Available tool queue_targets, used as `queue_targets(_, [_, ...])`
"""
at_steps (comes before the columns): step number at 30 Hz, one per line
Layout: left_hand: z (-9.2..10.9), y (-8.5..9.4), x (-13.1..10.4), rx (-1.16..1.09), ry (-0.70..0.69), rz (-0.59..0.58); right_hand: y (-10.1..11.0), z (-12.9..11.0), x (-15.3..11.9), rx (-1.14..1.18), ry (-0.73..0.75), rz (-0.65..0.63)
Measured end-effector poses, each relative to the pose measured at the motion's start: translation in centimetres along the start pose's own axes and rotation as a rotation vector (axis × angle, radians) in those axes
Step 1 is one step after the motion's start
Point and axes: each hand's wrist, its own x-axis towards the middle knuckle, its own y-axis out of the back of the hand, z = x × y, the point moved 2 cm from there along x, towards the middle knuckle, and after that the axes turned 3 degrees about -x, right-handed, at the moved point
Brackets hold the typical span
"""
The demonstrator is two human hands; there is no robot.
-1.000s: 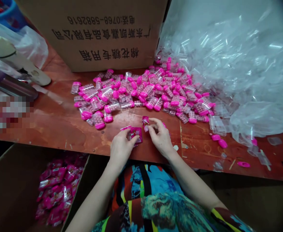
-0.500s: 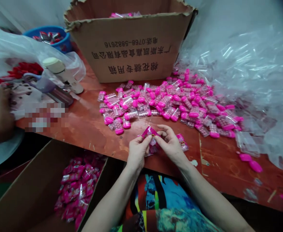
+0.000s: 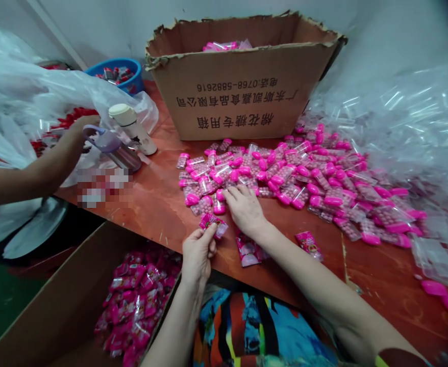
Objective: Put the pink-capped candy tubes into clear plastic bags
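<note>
My left hand (image 3: 199,250) pinches a small pink printed wrapper (image 3: 213,224) between thumb and fingers, just above the table's front edge. At the near side of a pile of small clear candy bottles (image 3: 285,176) with pink caps, my right hand (image 3: 244,210) bends its fingers down. Its fingertips are beside a pink-capped bottle (image 3: 219,202); whether they grip one is hidden. Flat on the table under my right wrist lies more pink printed wrapping (image 3: 247,251). A further pink wrapper (image 3: 308,245) lies to the right of my forearm.
Behind the pile stands a torn-edged cardboard box (image 3: 239,97). Clear plastic packaging (image 3: 392,117) heaps at right. An open carton (image 3: 55,300) below holds pink packets (image 3: 132,306). At left are two drink bottles (image 3: 132,127), a blue basin (image 3: 132,84) and another person's arm (image 3: 48,165).
My hands have separated: the left keeps a pink wrapper and the right has moved forward to the candy bottles. The view has shifted left, and the other person's arm reaches farther in.
</note>
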Motion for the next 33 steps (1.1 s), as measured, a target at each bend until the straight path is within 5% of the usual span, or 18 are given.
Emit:
queue_targets(4, [-0.1,0.0,-0.3,-0.044,0.041,-0.018,-1.2,-0.1,1.0,-0.104,0.022,-0.056])
queue_targets(7, [0.1,-0.3,-0.6,-0.094,0.081,-0.044,-0.2,0.3,-0.6,0.09,-0.042,0.017])
queue_targets(10, [0.1,-1.3,-0.8,-0.161,0.129,-0.103,1.6,1.4,-3.6,0.621,-0.265,0.103])
queue_targets(13, [-0.5,-3.3,-1.3,-0.2,0.198,-0.193,2.6,2.5,-7.3,1.299,-0.639,0.035])
queue_targets(16, [-1.6,-5.7,-2.2,-0.182,0.283,-0.309,3.3,3.0,-10.8,1.665,-0.895,-0.003])
queue_targets(28, [-5.5,-11.2,-4.4,-0.037,0.349,-0.455,5.7,4.6,-17.1,1.641,-0.99,0.368])
queue_targets(33, [-6.6,-12.1,-5.3,-0.001,0.363,-0.495,5.8,5.1,-17.4,1.604,-1.012,0.349])
